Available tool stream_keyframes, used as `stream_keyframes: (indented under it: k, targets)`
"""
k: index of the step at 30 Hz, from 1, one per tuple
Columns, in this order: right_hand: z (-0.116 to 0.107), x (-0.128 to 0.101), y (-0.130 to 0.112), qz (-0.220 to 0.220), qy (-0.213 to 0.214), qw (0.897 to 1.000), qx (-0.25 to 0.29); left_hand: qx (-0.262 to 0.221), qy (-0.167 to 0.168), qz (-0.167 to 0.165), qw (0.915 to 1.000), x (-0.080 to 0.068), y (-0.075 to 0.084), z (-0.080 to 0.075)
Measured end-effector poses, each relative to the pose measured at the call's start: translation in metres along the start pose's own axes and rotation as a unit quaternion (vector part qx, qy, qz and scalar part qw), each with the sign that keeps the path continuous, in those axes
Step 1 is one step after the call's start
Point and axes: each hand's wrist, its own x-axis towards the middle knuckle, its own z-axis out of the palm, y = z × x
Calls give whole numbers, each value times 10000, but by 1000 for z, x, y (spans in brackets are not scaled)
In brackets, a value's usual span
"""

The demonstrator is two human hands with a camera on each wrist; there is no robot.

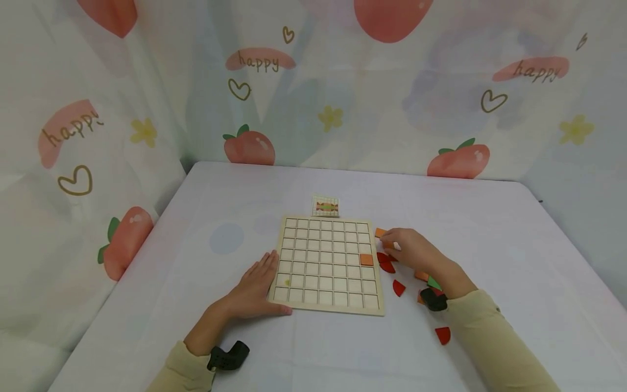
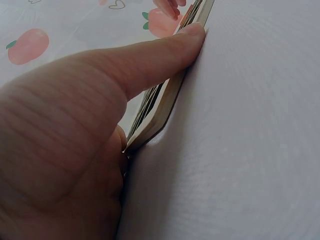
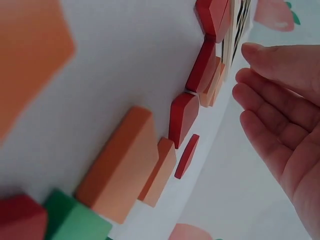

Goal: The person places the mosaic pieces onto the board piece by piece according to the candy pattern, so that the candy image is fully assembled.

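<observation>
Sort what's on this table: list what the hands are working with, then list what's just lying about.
In the work:
- wooden grid board, steadied by the left hand
- orange square tile set in the board
- loose orange tile at the right hand fingertips
- pattern card behind the board

Lying about:
- red quarter-round piece
- red piece
- green piece

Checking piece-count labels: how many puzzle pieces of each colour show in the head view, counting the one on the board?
Orange pieces: 4 (1 on the board, 3 loose)
Red pieces: 4
Green piece: 1
Total: at least 9 in plain view; the right hand and its wrist may hide more.
</observation>
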Motion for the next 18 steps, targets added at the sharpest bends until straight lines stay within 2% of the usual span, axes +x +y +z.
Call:
stream_keyframes:
  k: [4, 13, 18]
  targets:
    - [-3, 1, 5, 28, 12, 10000, 45, 6, -27, 21, 10000, -1, 1, -2]
    - [-9, 2, 21, 884, -114, 9958, 198, 52, -47, 19, 10000, 0, 1, -2]
    - [-12, 3, 29, 912, -82, 9954, 287, 40, -61, -1, 10000, -1, 2, -2]
